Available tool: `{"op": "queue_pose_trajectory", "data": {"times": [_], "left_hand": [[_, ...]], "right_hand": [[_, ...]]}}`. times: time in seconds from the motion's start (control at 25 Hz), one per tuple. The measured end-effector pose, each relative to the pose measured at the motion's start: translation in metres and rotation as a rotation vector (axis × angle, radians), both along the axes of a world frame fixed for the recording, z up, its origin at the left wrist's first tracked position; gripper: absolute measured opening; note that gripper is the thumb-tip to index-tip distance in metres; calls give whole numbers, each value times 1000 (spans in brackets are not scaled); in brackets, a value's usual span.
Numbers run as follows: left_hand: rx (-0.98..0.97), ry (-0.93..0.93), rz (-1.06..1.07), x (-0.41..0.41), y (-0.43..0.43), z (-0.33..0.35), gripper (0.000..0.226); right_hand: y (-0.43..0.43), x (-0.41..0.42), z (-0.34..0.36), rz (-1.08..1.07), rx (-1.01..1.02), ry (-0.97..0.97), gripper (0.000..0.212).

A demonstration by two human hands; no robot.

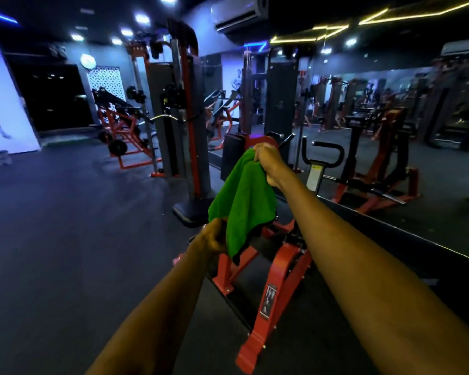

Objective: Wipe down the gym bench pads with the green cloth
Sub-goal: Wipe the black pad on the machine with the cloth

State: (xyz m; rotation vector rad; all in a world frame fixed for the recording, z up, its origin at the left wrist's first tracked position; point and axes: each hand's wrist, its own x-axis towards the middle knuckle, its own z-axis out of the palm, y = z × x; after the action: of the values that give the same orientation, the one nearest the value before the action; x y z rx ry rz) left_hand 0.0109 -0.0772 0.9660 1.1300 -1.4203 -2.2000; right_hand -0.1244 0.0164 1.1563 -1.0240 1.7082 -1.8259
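While my right hand (pixel 268 163) grips the green cloth (pixel 244 201) at its top, my left hand (pixel 214 236) pinches its lower edge, in front of the black seat pad (pixel 189 211).

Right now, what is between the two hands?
The green cloth hangs between them in the head view: the right hand grips its top, the left hand holds its lower edge.

1. Cloth (pixel 241 201): bright green, plain, with black showing at the lower corner.
2. Seat pad (pixel 191 212): black, unpatterned.
3. Back pad (pixel 232 155): black.
4. Machine frame (pixel 276 280): red-orange.
5. Floor (pixel 65 226): dark grey.
6. Ceiling light strips (pixel 377 17): yellow, zigzag.
7. Wall panel (pixel 106 82): white, geometric lattice.
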Motion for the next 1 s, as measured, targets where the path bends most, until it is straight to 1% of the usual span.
{"op": "queue_pose_trajectory", "data": {"times": [0.04, 0.08, 0.12, 0.24, 0.32, 0.36, 0.4, 0.44, 0.48, 0.56, 0.72, 0.76, 0.84, 0.88, 0.96, 1.0], "left_hand": [[-27, -10, 37, 10, 14, 14, 35], [-48, -9, 76, 18, 19, 24, 30], [-25, 17, 118, 23, 24, 35, 23], [70, 118, 259, 33, 34, 70, 21], [70, 183, 326, 35, 22, 73, 22], [55, 170, 329, 37, 18, 76, 19], [40, 141, 322, 36, 11, 76, 15], [29, 137, 286, 35, 7, 79, 17], [13, 135, 239, 34, 6, 83, 23], [-15, 145, 164, 31, 7, 93, 25], [-101, 63, 182, 32, 0, 101, 29], [-90, 46, 174, 32, -3, 101, 29], [-33, 65, 152, 35, -6, 99, 25], [-34, 66, 140, 35, -6, 98, 22], [-105, 87, 84, 32, -6, 99, 15], [-193, 98, 44, 31, -4, 102, 12]], "right_hand": [[2, -4, -1, -11, 0, -8, 26], [4, -8, -1, -27, 2, -20, 24], [8, -13, -2, -51, 16, -36, 23], [17, -33, -13, -123, 51, -68, 23], [26, -42, -26, -150, 67, -89, 20], [28, -46, -32, -155, 81, -82, 23], [29, -52, -41, -163, 92, -59, 26], [32, -54, -48, -181, 118, -35, 26], [31, -59, -55, -187, 111, -21, 21], [36, -62, -63, -201, 110, 18, 24], [51, -71, -69, -303, 184, 134, 17], [56, -74, -70, -320, 213, 153, 15], [59, -85, -77, -320, 269, 203, 19], [61, -87, -78, -319, 287, 219, 20], [69, -85, -76, -298, 302, 187, 17], [73, -83, -73, -265, 304, 139, 25]]}}
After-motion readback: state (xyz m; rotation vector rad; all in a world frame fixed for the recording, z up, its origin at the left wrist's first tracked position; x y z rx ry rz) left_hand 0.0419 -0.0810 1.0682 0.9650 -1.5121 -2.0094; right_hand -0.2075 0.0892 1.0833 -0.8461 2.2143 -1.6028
